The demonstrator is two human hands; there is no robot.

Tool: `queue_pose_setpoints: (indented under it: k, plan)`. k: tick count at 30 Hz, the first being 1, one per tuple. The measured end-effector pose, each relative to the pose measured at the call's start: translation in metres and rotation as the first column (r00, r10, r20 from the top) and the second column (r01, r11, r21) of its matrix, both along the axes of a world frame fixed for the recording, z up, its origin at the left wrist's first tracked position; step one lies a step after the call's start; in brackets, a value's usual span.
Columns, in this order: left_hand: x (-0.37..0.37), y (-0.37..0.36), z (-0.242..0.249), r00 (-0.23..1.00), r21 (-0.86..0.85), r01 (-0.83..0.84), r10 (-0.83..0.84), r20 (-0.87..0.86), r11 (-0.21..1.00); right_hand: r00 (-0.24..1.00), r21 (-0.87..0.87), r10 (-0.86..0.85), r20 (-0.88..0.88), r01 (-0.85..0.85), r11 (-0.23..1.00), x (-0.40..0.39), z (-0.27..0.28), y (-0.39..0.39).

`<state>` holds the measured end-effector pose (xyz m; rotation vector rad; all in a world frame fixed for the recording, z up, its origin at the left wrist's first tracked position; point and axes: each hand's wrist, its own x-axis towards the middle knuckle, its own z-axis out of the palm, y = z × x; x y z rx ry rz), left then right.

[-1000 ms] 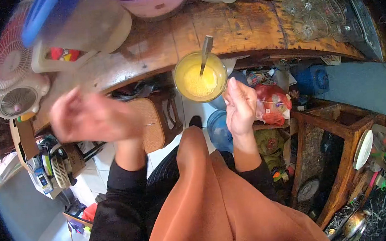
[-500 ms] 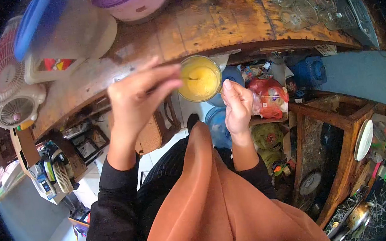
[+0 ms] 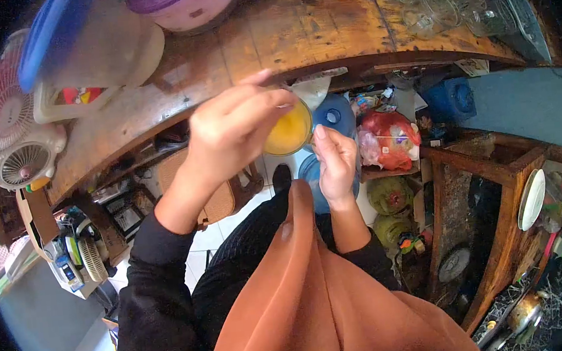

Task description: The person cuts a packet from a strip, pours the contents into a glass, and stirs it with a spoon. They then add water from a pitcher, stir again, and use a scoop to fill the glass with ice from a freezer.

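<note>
A clear glass mug (image 3: 301,137) with frothy yellow liquid is held up in front of my body, just off the table's near edge. My right hand (image 3: 336,160) is closed around the mug's handle side, thumb on top. Over the mug's left part is my left hand (image 3: 239,122), its fingers pinched at the rim and slightly blurred. It grips a thin spoon whose stem dips into the liquid in the earlier frame; now the fingers hide it.
A wooden table (image 3: 269,39) bears lidded plastic tubs (image 3: 183,7), a fan (image 3: 12,122) and upturned glass mugs (image 3: 443,4). Below are a blue water jug (image 3: 336,114), a red plastic bag (image 3: 388,139) and a wooden cabinet frame (image 3: 504,203).
My left hand has swung right and over the mug, covering part of its mouth and the spoon. The mug and my right hand have shifted slightly left and down.
</note>
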<state>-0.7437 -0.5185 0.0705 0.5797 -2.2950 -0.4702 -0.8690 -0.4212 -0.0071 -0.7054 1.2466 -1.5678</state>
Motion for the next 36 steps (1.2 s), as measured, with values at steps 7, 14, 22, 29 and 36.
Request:
queue_pose_setpoints:
  k: [7,14,22,29,36]
  plan:
    - [0.008,0.021,-0.009,1.0,0.225,0.021,-0.017,-0.02,0.974,1.0,-0.014,-0.001,-0.018,0.001,1.0,0.003,-0.004,0.002]
    - [0.018,0.016,0.004,0.987,0.239,-0.114,0.082,0.138,0.964,0.997,-0.035,-0.009,0.082,0.012,0.999,0.003,-0.01,0.002]
    - [0.016,0.019,0.006,0.981,0.125,-0.106,0.083,0.175,0.986,0.997,0.005,-0.011,0.072,0.011,1.0,0.013,-0.005,0.004]
    - [0.017,0.025,0.006,0.988,0.25,0.053,-0.088,0.129,0.967,0.999,-0.022,0.033,0.039,-0.032,0.999,0.017,-0.012,0.011]
    - [0.026,0.025,-0.001,0.994,0.323,0.02,-0.053,0.095,0.946,0.997,-0.029,0.03,0.072,-0.028,0.999,0.012,-0.01,0.015]
